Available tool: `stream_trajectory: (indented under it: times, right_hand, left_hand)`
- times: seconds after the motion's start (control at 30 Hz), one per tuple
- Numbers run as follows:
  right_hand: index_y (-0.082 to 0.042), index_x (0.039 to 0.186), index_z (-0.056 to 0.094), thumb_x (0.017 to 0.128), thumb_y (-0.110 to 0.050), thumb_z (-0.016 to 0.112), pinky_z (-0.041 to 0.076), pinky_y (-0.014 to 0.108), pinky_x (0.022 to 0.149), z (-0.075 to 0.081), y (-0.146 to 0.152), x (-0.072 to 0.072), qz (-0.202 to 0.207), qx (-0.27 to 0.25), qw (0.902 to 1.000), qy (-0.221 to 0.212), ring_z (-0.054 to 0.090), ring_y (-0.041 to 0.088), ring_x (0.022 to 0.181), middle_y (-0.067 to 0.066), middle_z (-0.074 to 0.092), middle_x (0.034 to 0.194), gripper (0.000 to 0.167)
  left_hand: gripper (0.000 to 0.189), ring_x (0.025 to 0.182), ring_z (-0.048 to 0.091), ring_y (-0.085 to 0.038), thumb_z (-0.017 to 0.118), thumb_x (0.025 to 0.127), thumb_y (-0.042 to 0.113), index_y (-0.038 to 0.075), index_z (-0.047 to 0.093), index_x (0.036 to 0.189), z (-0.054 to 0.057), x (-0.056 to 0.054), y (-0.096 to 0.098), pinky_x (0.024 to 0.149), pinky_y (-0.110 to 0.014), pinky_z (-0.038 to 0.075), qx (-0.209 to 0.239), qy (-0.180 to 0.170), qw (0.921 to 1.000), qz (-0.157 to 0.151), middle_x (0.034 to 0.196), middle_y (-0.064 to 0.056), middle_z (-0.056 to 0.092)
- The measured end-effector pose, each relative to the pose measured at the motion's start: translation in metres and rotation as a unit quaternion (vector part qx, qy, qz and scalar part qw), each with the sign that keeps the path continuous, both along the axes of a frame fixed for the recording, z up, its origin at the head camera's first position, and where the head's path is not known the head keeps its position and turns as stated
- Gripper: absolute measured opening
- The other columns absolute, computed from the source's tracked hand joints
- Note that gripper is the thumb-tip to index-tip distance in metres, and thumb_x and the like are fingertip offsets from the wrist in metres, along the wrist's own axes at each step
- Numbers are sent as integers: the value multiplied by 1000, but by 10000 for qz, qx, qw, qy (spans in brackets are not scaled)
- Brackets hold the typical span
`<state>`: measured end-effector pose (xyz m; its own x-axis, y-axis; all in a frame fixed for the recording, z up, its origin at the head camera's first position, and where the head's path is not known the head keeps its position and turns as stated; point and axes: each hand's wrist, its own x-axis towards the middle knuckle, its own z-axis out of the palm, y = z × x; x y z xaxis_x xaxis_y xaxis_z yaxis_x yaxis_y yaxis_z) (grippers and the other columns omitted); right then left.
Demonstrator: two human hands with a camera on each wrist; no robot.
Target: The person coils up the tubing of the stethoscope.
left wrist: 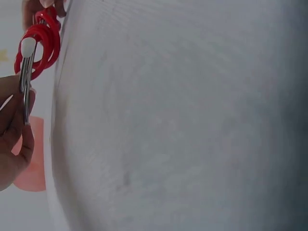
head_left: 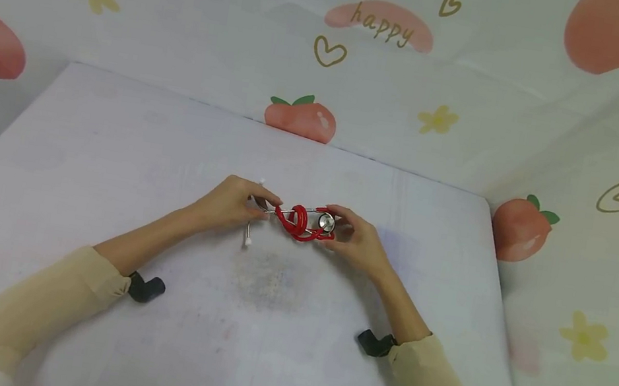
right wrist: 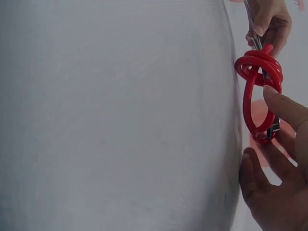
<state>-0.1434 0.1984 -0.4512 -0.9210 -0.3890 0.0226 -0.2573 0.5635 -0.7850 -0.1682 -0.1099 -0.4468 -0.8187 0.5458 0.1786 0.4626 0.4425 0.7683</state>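
Observation:
A stethoscope with red tubing (head_left: 299, 219) is held up between both hands; the tubing is coiled around its middle. My left hand (head_left: 228, 205) pinches the metal ear tubes (left wrist: 27, 86) at the left end, and a white ear tip (head_left: 248, 242) sticks out below the fingers. At the other end, my right hand (head_left: 361, 239) grips the red tubing loop between thumb and fingers, beside the round silver chest piece (head_left: 326, 223). In the right wrist view the thumb lies on the loop, while some fingers of the right hand (right wrist: 284, 192) stay apart from it.
A white table surface (head_left: 262, 346) stretches beneath the hands. Behind it and to the right rise white walls (head_left: 218, 39) printed with peaches, hearts and flowers. Black angled pieces (head_left: 146, 289) sit at both sleeve cuffs.

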Motion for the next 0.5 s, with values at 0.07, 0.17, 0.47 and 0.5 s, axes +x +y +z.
stream_trajectory:
  times: [0.07,0.17,0.47,0.5]
  right_hand:
    - [-14,139,58,78,-11,86,50,41,95,-1,0,0,-43,48,10000,-41,60,19,106,0,62,133,67]
    - [-14,139,57,78,-12,86,49,41,95,-1,0,1,-67,48,9999,-94,60,21,107,1,62,133,67]
    - [-11,139,56,78,-10,85,48,43,95,0,-1,2,-83,-43,9994,-338,58,24,107,5,61,132,67]
    - [-11,139,56,78,-10,85,48,43,95,0,-1,2,-94,-34,9993,-356,58,24,108,5,61,132,67]
  left_hand:
    - [32,87,67,-12,78,82,1,11,76,113,0,-1,1,77,-35,50,33,-131,9999,22,98,0,75]
    - [31,87,66,-10,77,83,1,12,76,112,-1,-3,1,78,-34,50,99,-267,9996,52,98,1,75]
    - [31,94,67,-12,75,85,0,9,75,114,-3,-5,1,83,-31,53,426,-745,9962,130,104,1,75]
    - [30,95,67,-12,74,86,0,9,75,114,-3,-5,1,84,-32,53,472,-795,9956,133,105,1,74]
